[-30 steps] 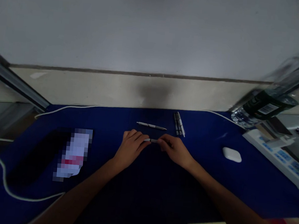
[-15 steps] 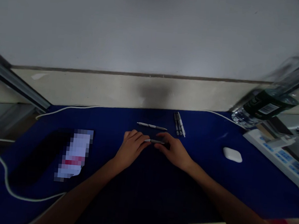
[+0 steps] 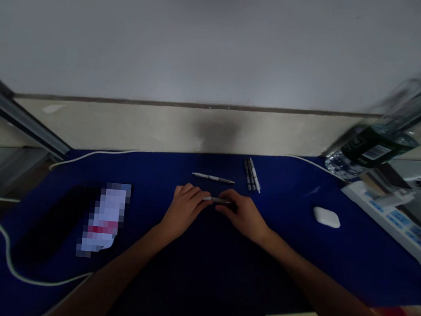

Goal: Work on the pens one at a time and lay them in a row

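Between my hands a slim white-and-grey pen [image 3: 213,199] lies level, its dark end to the right. My left hand [image 3: 185,207] is closed on the white end, which partly disappears under the fingers. Thumb and forefinger of my right hand [image 3: 244,213] close about the dark end, and its tip is hard to see between them. Just beyond my hands, a similar pen [image 3: 213,178] lies crosswise on the blue desk surface [image 3: 165,166]. To its right, two dark pens [image 3: 249,175] and a white pen [image 3: 255,175] lie side by side, pointing away from me.
A phone with a blurred screen [image 3: 105,217] lies left, with a white cable [image 3: 10,258] nearby. On the right are a white earbud case [image 3: 326,217], a power strip [image 3: 392,220] and a plastic bottle [image 3: 366,149]. A wall [image 3: 161,129] closes off the back.
The fingers of my right hand have moved slightly left and drawn closer together around the pen's dark end. My left hand keeps its hold on the pen.
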### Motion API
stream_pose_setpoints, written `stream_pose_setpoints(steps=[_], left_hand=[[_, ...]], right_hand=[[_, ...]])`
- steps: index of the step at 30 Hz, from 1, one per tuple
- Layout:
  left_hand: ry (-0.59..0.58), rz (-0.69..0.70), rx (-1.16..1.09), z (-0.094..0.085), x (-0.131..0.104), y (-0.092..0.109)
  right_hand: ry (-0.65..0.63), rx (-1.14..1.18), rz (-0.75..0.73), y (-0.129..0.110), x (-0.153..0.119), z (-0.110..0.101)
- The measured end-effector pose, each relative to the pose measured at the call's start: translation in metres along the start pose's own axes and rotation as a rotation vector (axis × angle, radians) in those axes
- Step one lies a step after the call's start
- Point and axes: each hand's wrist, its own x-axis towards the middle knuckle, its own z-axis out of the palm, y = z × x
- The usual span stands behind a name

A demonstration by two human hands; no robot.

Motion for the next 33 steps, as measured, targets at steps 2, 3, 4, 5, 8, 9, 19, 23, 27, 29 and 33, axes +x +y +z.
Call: stream_pose_setpoints(steps=[2, 3, 4, 5, 8, 9, 19, 23, 27, 29, 33], left_hand=[[0.005, 0.018, 0.006, -0.001, 0.000, 0.001], [0.010, 0.029, 0.009, -0.001, 0.000, 0.002], [0.020, 0.039, 0.014, -0.001, 0.000, 0.003], [0.033, 0.047, 0.021, -0.001, 0.000, 0.004], [0.074, 0.059, 0.045, -0.002, 0.000, 0.008], [0.082, 0.063, 0.050, -0.002, 0.000, 0.009], [0.143, 0.137, 0.134, -0.011, -0.004, 0.011], [0.175, 0.194, 0.156, -0.011, -0.002, 0.011], [0.190, 0.235, 0.150, -0.007, -0.001, 0.010], [0.184, 0.252, 0.138, -0.004, -0.001, 0.009], [0.161, 0.209, 0.112, 0.000, -0.002, 0.004]], right_hand=[[0.008, 0.002, -0.021, 0.000, -0.001, 0.001], [0.007, -0.003, -0.035, 0.000, -0.001, 0.001], [0.003, -0.008, -0.047, 0.000, -0.001, 0.001], [-0.007, -0.011, -0.054, 0.000, -0.001, 0.001], [-0.047, -0.006, -0.064, 0.000, -0.001, 0.000], [-0.056, 0.000, -0.065, -0.001, -0.001, -0.001], [-0.137, 0.154, 0.040, -0.011, -0.003, -0.007], [-0.149, 0.102, 0.053, -0.010, -0.003, -0.007], [-0.129, -0.113, -0.124, -0.006, -0.005, -0.003], [-0.090, -0.296, -0.250, -0.003, -0.006, 0.000], [-0.061, -0.545, -0.324, 0.003, -0.005, 0.003]])
